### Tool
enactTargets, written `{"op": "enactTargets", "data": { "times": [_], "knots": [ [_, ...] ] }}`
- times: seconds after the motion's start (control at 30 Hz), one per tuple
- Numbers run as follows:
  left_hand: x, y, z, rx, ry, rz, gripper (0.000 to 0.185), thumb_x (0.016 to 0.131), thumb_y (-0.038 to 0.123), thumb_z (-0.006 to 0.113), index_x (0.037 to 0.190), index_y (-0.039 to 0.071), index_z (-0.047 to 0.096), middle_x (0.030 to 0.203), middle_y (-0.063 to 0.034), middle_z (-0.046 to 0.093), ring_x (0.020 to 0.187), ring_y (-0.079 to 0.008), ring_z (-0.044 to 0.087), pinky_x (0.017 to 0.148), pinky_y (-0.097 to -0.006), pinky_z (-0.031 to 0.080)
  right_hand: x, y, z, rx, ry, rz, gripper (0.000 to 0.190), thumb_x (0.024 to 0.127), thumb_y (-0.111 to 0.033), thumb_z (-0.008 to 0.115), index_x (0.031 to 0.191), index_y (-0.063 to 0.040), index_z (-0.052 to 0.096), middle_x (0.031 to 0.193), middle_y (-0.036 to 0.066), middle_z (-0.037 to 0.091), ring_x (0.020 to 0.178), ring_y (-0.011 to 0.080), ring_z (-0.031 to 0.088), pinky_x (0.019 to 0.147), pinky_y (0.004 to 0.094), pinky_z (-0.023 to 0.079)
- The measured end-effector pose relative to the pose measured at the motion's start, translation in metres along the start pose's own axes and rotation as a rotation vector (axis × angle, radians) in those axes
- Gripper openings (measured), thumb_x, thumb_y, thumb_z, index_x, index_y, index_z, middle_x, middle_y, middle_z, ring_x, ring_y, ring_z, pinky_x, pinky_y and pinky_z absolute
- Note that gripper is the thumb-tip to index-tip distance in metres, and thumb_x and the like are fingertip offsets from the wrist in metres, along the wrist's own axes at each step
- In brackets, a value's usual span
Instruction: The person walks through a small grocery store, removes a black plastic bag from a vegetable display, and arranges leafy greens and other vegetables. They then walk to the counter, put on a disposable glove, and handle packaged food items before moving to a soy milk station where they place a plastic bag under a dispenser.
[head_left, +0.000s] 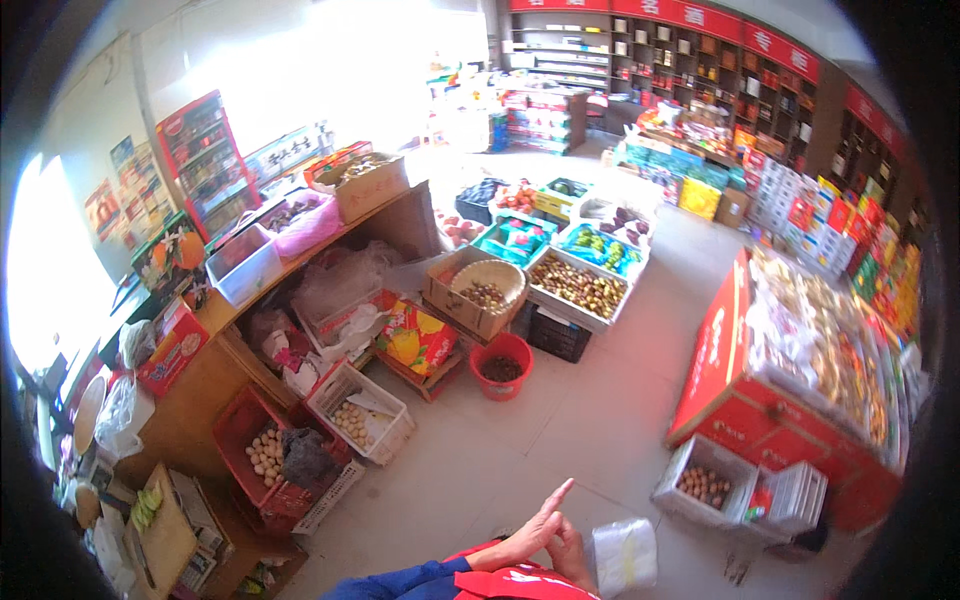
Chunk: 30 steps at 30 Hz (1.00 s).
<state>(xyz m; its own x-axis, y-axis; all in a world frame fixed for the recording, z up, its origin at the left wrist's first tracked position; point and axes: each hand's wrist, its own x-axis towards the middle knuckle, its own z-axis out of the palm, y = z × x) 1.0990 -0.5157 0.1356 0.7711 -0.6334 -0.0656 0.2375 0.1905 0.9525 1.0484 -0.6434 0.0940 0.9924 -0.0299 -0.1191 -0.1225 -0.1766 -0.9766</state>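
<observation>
My left hand (529, 536) comes in from the bottom edge out of a blue sleeve. Its index finger stretches forward over the tiled floor (480, 480), and nothing shows in its grasp. Close against it is my right hand (568, 553), with its fingers partly hidden behind the left. Right beside the right hand, a flat stack of clear plastic bags (627, 559) appears. Whether the right hand holds this stack cannot be told. A red garment (525, 581) with white writing covers the front of my body below the hands.
Ahead stand a red bucket (502, 368) and crates of fruit (576, 285). Egg crates (361, 415) line the wooden counter (255, 367) on the left. On the right, a red bin (780, 420) heaped with packaged goods has a grey egg crate (705, 480) before it.
</observation>
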Motion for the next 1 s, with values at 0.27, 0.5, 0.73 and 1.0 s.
{"op": "enactTargets", "data": {
  "times": [0.27,0.5,0.73,1.0],
  "knots": [
    [0.192,0.028,-0.029,0.198,-0.083,0.096,0.072,0.103,0.049,0.034,0.157,0.009,0.009,0.163,-0.0152,0.006,0.151,-0.0296,-0.001,0.121,-0.0438,0.005,0.162,-0.009,-0.086,0.160,0.137,0.050,0.033,0.090,-0.031,0.067,0.095,0.001,0.061,0.082,0.006,0.063,0.082,0.0164,0.059,0.073,0.0336,0.049],
    [0.391,0.028,-0.024,0.276,-0.062,0.113,0.086,0.099,0.062,0.033,0.157,0.005,0.005,0.162,-0.0169,0.005,0.151,-0.0287,0.003,0.120,-0.0408,0.006,0.323,0.008,-0.213,0.096,0.083,0.059,0.043,0.089,-0.041,0.066,0.091,0.001,0.058,0.077,0.013,0.062,0.074,0.0219,0.061,0.066,0.0399,0.048],
    [0.567,0.052,0.001,0.292,-0.013,0.192,0.083,0.100,0.060,0.035,0.157,0.005,0.009,0.163,-0.0143,0.009,0.151,-0.0278,0.007,0.120,-0.0384,0.007,0.456,-0.010,-0.340,-0.011,0.068,-0.108,0.036,0.087,-0.035,0.067,0.091,0.000,0.059,0.078,0.018,0.064,0.074,0.0243,0.063,0.067,0.0405,0.049],
    [0.733,0.044,-0.002,0.256,0.082,0.098,0.081,0.100,0.059,0.037,0.158,0.008,0.011,0.163,-0.0116,0.011,0.145,-0.0217,0.022,0.115,-0.0352,0.020,0.579,0.016,-0.418,0.294,0.116,-0.022,0.040,0.091,-0.039,0.064,0.091,0.000,0.059,0.078,0.010,0.066,0.076,0.0192,0.062,0.067,0.0364,0.049]
  ]
}}
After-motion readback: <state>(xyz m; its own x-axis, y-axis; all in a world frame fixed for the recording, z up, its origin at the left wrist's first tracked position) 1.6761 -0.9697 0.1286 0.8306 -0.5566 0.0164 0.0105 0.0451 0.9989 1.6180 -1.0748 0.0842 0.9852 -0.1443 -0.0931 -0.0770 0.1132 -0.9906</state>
